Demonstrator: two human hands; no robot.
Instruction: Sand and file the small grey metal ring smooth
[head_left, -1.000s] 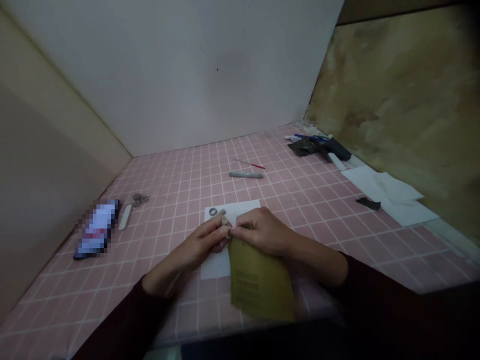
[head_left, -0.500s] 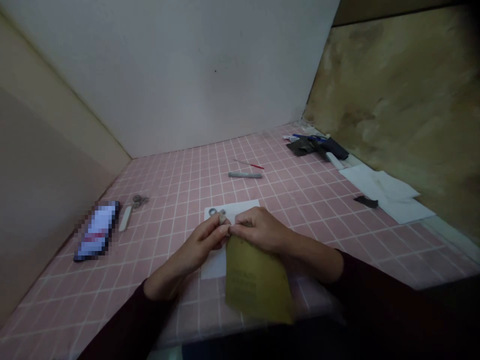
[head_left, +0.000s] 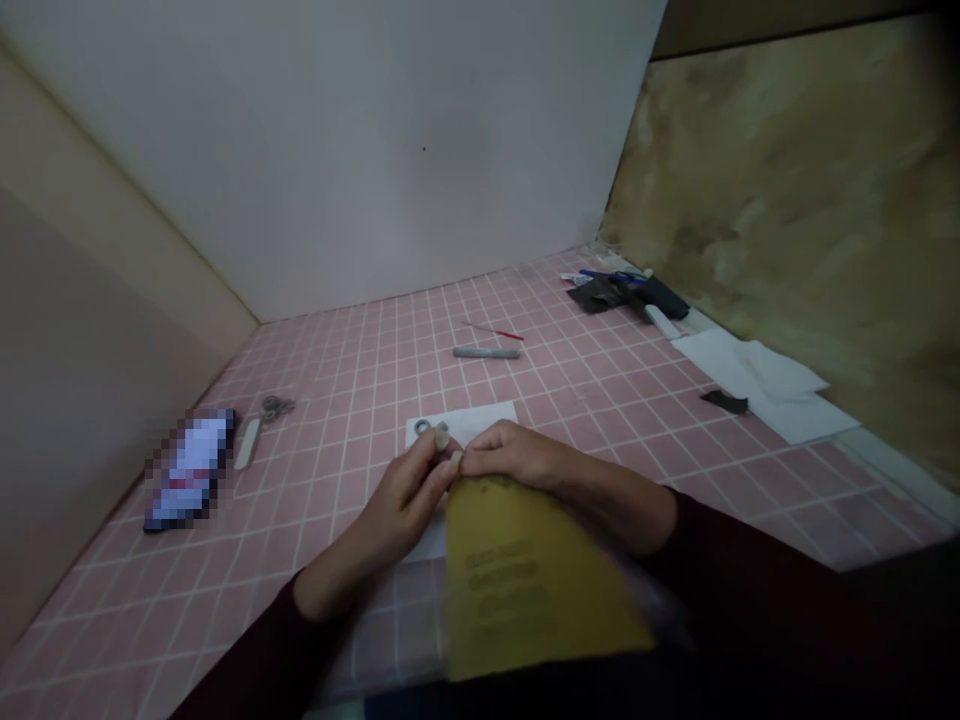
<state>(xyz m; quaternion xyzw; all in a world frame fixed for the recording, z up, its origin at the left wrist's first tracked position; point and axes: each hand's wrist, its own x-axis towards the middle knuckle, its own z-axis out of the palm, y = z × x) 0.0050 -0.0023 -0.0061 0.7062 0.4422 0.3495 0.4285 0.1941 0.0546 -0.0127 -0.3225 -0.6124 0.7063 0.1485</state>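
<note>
A yellow sheet of sandpaper (head_left: 525, 590) with dark print on its back hangs toward the table's front edge. My right hand (head_left: 517, 455) is closed on its upper end. Close beside it, my left hand (head_left: 405, 500) pinches a small pale piece (head_left: 442, 438) between thumb and fingers, at the sandpaper's upper left corner. Where the two hands meet, the fingers partly cover whatever lies between them. Beneath both hands lies a white paper sheet (head_left: 487, 411), and a small grey ring (head_left: 421, 427) rests on its upper left corner.
Farther back lie a grey stick (head_left: 486, 352) and a thin red-handled tool (head_left: 510, 335). On the left are a blurred-out phone-like object (head_left: 191, 470), a white strip (head_left: 247, 443) and a grey coiled item (head_left: 274, 407). Dark scraps (head_left: 600, 293) and white papers (head_left: 765, 380) lie along the right.
The sandpaper has swung so its lower end spreads farther right and nearer to me, showing more print. My right hand has rolled slightly over its upper end. The view has shifted a little.
</note>
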